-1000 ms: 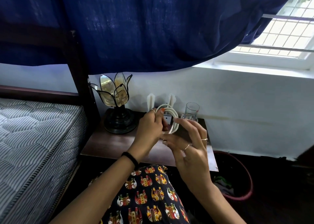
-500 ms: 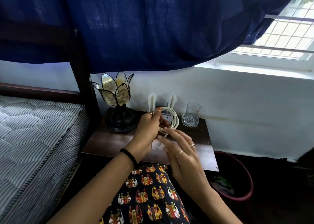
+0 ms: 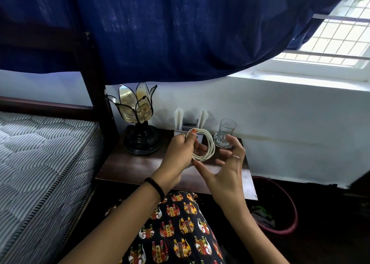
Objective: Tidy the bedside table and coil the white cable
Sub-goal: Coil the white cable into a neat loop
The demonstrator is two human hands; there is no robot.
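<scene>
Head camera, looking down at a dark wooden bedside table beside a striped mattress. The left hand pinches a white cable, wound into a small ring of several loops, thumb on top, holding it upright above the table. The right hand is spread, fingers relaxed and apart, its thumb just under the ring's lower edge, gripping nothing.

Risks, as I judge them: the loops are held at one point only, so a loosened pinch could let them spring apart. A drinking glass stands just behind the right hand's fingers and could be knocked. A petal-shaped glass lamp stands well to the left.

The glass bears a small red mark, too small to read. No other writing shows.
</scene>
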